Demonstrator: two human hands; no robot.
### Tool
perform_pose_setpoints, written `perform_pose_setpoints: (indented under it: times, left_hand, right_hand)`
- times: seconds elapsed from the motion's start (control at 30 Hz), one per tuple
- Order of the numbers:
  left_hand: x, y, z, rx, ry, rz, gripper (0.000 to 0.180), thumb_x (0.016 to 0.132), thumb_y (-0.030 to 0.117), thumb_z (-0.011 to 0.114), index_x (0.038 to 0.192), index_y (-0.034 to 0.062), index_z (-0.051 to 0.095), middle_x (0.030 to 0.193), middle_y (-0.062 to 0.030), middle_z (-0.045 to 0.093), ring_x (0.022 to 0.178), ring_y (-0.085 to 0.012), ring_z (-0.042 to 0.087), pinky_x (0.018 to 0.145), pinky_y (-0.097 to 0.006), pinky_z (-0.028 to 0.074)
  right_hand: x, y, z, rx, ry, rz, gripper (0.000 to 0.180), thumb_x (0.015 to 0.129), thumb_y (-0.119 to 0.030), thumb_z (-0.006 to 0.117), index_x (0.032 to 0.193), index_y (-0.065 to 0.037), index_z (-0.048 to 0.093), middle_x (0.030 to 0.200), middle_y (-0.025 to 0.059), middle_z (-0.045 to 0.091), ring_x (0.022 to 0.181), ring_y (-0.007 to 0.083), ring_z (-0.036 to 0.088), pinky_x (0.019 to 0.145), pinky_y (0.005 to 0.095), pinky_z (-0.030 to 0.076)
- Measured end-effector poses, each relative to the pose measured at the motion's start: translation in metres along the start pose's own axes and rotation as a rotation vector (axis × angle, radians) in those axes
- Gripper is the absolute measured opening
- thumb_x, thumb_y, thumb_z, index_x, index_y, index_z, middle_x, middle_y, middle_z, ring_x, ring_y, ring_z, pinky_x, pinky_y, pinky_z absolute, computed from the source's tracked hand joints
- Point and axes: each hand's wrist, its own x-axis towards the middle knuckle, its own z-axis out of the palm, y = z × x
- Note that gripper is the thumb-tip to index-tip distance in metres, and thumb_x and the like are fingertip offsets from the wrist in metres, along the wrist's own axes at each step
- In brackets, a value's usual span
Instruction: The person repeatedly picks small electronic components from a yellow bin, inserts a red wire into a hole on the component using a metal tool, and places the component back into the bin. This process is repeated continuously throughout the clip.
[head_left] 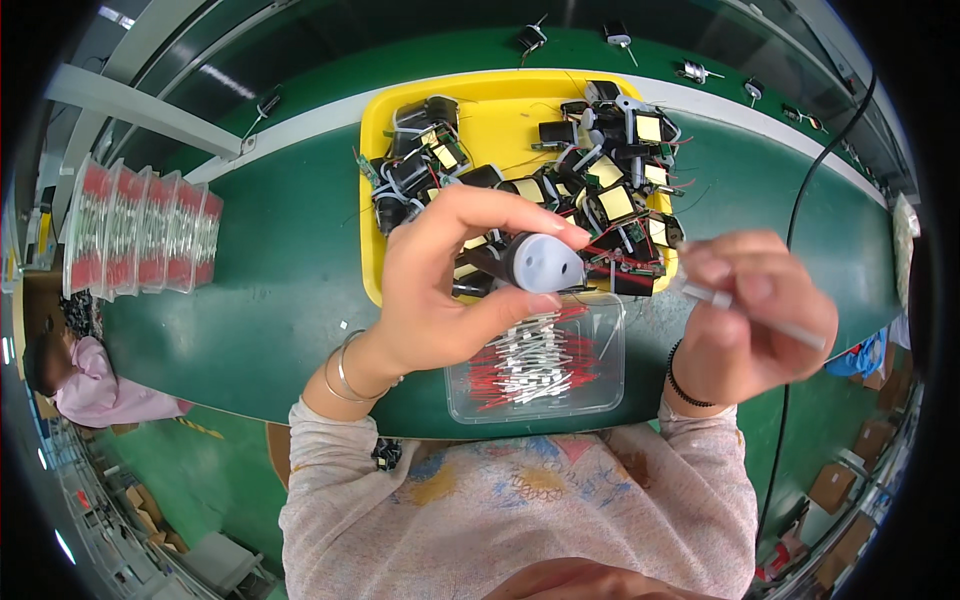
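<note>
My left hand [425, 280] is closed around a small black motor unit with a pale grey teardrop-shaped cap [545, 262]; thumb and fingers grip its sides, and the cap with its small dark holes faces up. To the right, my right hand [755, 310] pinches a thin silvery rod [790, 327], which slants across the fingers. Behind and beneath the left hand lies a yellow tray [500, 105] full of similar black units with yellow pads, green circuit boards and red wires. Nearer to me, a clear plastic box [462, 408] holds many thin red-and-white pieces [535, 365].
A stack of clear boxes with red-and-white pieces [140, 230] stands at the left of the green table [270, 260]. Several loose motors [697, 72] lie on the far ledge. A black cable [800, 200] hangs down on the right. Another person in pink [95, 385] is at the far left.
</note>
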Motion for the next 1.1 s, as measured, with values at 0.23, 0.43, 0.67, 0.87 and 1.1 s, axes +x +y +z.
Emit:
perform_pose_setpoints:
  times: [0.23, 0.43, 0.67, 0.87, 1.1]
  left_hand:
    - [-0.0012, 0.001, 0.0001, 0.18, -0.004, 0.184, 0.041, 0.074, 0.008, 0.069, 0.102, 0.0029, 0.039, 0.09, -0.0195, 0.062, 0.089, -0.0284, 0.062, 0.089, -0.044, 0.041]
    - [-0.0021, -0.0017, 0.0019, 0.18, -0.016, 0.174, 0.042, 0.074, 0.01, 0.069, 0.1, 0.0054, 0.038, 0.089, -0.0187, 0.063, 0.089, -0.0298, 0.062, 0.091, -0.047, 0.037]
    - [-0.0014, -0.0015, 0.0007, 0.208, -0.025, 0.188, 0.042, 0.073, 0.009, 0.07, 0.1, 0.0056, 0.037, 0.088, -0.0176, 0.063, 0.087, -0.0304, 0.063, 0.091, -0.048, 0.037]
    - [-0.0016, -0.0004, 0.0004, 0.214, -0.041, 0.181, 0.041, 0.073, 0.008, 0.069, 0.099, 0.0059, 0.037, 0.088, -0.0173, 0.063, 0.087, -0.0297, 0.063, 0.09, -0.047, 0.037]
    - [-0.0017, -0.0023, 0.002, 0.154, 0.007, 0.205, 0.04, 0.068, -0.001, 0.069, 0.101, 0.0049, 0.046, 0.095, -0.0147, 0.065, 0.091, -0.0225, 0.063, 0.089, -0.037, 0.035]
  right_hand:
    - [-0.001, -0.0052, 0.0078, 0.077, -0.015, 0.038, 0.026, 0.075, -0.014, 0.069, 0.085, -0.001, 0.05, 0.07, 0.013, 0.058, 0.061, 0.0229, 0.056, 0.057, 0.0356, 0.053]
    - [-0.0002, -0.0081, 0.0036, 0.08, -0.066, 0.075, 0.025, 0.073, -0.012, 0.071, 0.084, -0.001, 0.051, 0.07, 0.0128, 0.059, 0.062, 0.0231, 0.057, 0.056, 0.0336, 0.053]
    - [0.0009, -0.0073, 0.0071, 0.111, -0.052, 0.064, 0.025, 0.071, -0.012, 0.072, 0.082, -0.001, 0.051, 0.069, 0.0126, 0.059, 0.061, 0.0236, 0.058, 0.056, 0.0327, 0.052]
    - [0.0004, -0.0061, 0.0103, 0.11, -0.008, 0.075, 0.025, 0.07, -0.01, 0.072, 0.081, 0.0, 0.052, 0.068, 0.013, 0.059, 0.061, 0.0245, 0.059, 0.055, 0.0326, 0.052]
    - [0.0039, -0.0114, 0.0056, -0.001, -0.09, 0.028, 0.026, 0.069, -0.008, 0.073, 0.082, -0.001, 0.052, 0.069, 0.0132, 0.06, 0.061, 0.0245, 0.059, 0.057, 0.0333, 0.052]
